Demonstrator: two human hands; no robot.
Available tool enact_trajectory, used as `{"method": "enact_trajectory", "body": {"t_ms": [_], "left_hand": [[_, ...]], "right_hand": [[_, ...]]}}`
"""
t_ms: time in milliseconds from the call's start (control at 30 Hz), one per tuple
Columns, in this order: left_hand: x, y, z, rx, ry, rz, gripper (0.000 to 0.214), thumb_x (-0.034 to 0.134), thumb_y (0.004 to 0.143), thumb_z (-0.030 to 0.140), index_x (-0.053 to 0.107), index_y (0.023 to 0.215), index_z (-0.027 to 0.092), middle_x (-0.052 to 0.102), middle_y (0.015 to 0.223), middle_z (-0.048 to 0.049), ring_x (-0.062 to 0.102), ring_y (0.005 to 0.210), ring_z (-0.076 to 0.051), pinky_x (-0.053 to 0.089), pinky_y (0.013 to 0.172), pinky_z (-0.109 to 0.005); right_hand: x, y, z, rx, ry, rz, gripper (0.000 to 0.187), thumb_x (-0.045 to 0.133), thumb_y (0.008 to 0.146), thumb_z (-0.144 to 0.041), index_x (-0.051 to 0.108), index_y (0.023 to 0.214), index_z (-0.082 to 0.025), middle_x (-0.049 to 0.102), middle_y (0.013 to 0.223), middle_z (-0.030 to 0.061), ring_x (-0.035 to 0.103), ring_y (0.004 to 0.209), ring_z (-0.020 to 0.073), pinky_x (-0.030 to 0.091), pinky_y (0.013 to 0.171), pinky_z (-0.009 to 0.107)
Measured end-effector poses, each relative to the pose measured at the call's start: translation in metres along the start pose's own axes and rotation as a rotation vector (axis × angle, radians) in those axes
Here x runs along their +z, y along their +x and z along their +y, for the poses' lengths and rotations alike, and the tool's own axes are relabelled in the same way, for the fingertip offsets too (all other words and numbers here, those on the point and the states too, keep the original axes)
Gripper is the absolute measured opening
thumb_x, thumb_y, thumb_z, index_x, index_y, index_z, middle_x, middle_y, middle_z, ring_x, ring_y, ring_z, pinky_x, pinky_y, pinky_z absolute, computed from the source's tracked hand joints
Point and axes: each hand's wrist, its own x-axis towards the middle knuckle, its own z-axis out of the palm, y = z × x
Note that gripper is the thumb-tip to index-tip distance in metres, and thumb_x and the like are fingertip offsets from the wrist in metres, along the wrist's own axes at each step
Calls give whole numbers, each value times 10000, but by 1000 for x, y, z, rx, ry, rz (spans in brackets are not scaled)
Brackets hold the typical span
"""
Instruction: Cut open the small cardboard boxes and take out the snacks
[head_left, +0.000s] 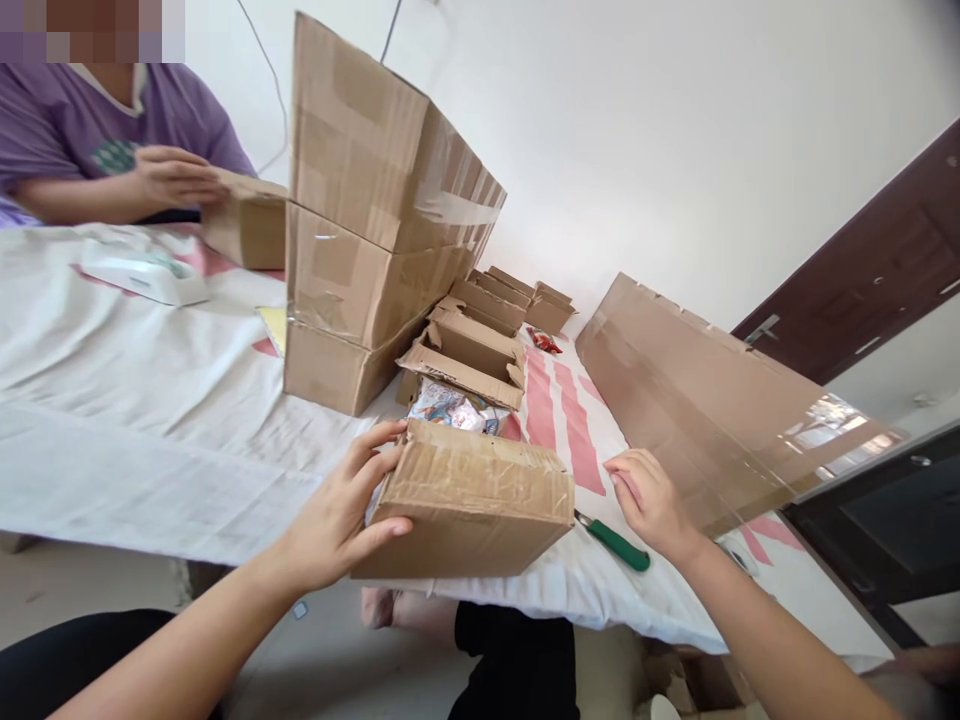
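Observation:
My left hand (341,515) grips the left end of a small taped cardboard box (472,500) at the near edge of the table, thumb below and fingers on top. The box's far side shows colourful packets (450,408) inside. My right hand (649,500) hovers just right of the box with fingers curled and nothing in it, above a green-handled tool (616,543) lying on the cloth.
A tall stack of large taped cartons (375,220) stands mid-table. Several open small boxes (480,330) line up behind mine. A flattened carton (712,400) leans at the right. Across the table a person in a purple shirt (97,130) handles another box (247,220). White device (142,272) lies left.

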Motion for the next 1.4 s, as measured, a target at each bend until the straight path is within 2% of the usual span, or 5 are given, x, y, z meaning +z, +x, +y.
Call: {"method": "enact_trajectory", "body": {"t_ms": [233, 467, 1000, 1233, 1400], "left_hand": [[2, 6, 0, -13, -5, 16, 524, 467, 920, 522, 353, 1381, 298, 318, 1474, -110, 392, 1330, -357, 416, 1074, -528], [-2, 1, 6, -2, -13, -2, 537, 441, 936, 540, 348, 1385, 261, 320, 1476, -147, 365, 1356, -376, 400, 1077, -562], [-1, 2, 0, 5, -9, -39, 544, 442, 935, 563, 348, 1374, 255, 289, 1479, -156, 349, 1365, -372, 379, 1082, -568], [-2, 0, -2, 22, 9, -44, 530, 465, 940, 480, 320, 1394, 248, 276, 1495, -152, 331, 1380, -356, 383, 1090, -543], [-3, 3, 4, 14, 11, -33, 489, 474, 936, 441, 347, 1364, 239, 291, 1482, -147, 356, 1360, -341, 381, 1096, -523]], "right_hand": [[6, 33, -39, -122, 50, -78, 177, 485, 965, -190, 643, 1044, -189, 619, 870, 61, 545, 831, 197, 487, 760, 355], [27, 62, -43, -315, -67, -194, 229, 443, 949, -117, 644, 849, -166, 587, 818, 70, 481, 817, 204, 443, 736, 352], [3, 39, -37, -400, -156, -253, 222, 375, 870, -56, 567, 849, -166, 527, 856, 90, 434, 851, 232, 441, 747, 390], [-9, -2, 2, -90, -112, -341, 170, 402, 878, -87, 547, 851, -172, 539, 860, 84, 462, 839, 226, 436, 762, 382], [-15, -64, 28, 510, 33, -783, 98, 484, 869, -151, 547, 803, -184, 577, 844, 39, 528, 776, 172, 428, 731, 298]]}}
